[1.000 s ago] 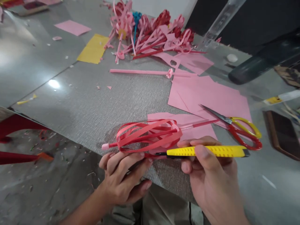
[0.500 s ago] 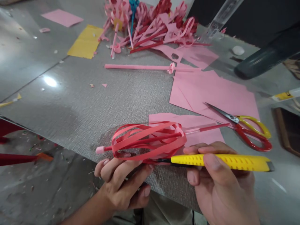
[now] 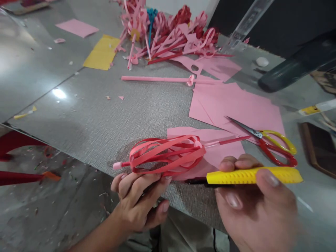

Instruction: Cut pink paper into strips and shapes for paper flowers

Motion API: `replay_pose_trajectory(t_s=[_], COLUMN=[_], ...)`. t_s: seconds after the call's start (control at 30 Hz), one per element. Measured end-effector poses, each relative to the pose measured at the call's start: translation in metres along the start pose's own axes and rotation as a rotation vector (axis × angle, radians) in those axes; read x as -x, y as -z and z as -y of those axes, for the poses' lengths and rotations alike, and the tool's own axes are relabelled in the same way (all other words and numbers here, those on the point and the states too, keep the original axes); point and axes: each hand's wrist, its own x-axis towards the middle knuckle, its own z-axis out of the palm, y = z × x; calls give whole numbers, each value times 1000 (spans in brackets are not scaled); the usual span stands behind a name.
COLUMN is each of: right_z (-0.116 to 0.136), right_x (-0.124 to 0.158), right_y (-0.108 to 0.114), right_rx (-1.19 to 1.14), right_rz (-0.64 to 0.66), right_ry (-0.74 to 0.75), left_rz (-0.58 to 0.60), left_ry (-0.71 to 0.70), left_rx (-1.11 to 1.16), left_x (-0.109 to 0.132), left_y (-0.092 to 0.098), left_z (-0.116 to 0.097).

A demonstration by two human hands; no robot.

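Note:
My left hand (image 3: 140, 201) is curled under a red paper-strip lantern on a thin stick (image 3: 168, 154), its fingertips gripping the lantern's lower strips at the near table edge. My right hand (image 3: 256, 206) is closed round a yellow utility knife (image 3: 252, 176), held level with its tip pointing left toward the lantern's lower right end, a short gap away. The stick's pink cap pokes out to the left; its red tail runs right across a pink sheet.
Red-and-yellow scissors (image 3: 267, 143) lie on pink paper sheets (image 3: 236, 108) at right. A pile of pink and red paper flowers (image 3: 170, 35) sits at the back, a pink paper stick (image 3: 157, 79) before it, a yellow sheet (image 3: 103, 53) at back left. A dark phone (image 3: 319, 148) lies far right.
My right hand has drawn the knife back to the right, away from the lantern's strips. My left hand still holds the lantern in about the same place.

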Motion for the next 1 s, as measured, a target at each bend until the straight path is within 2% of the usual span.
replay_pose_trajectory(t_s=[0.2,0.33,0.47,0.57,0.63,0.73,0.9,1.0], right_z=[10,8,7,7,7,8,8,7], right_x=[0,0,-2,-3,-3,0,3,2], right_y=[12,19,20,20,21,23,27,28], right_rx=[-178,-250,-275,-342,-409,-486,-529,-536], right_rz=[-47,-22,82,113,92,61,91,49], right_ry=[9,-5,-31,-61,-84,-82,-32,0], left_rz=[28,40,8,-21,-61,-65,33,16], left_ry=[91,210,243,112,3,-141,-307,-283], left_rx=[104,219,278,311,352,382,362,343], left_x=[-10,-24,-66,-119,-161,-226,-333,-393], left_y=[10,27,47,48,38,10,-64,-109], left_z=[-7,-12,-7,3,10,14,12,18])
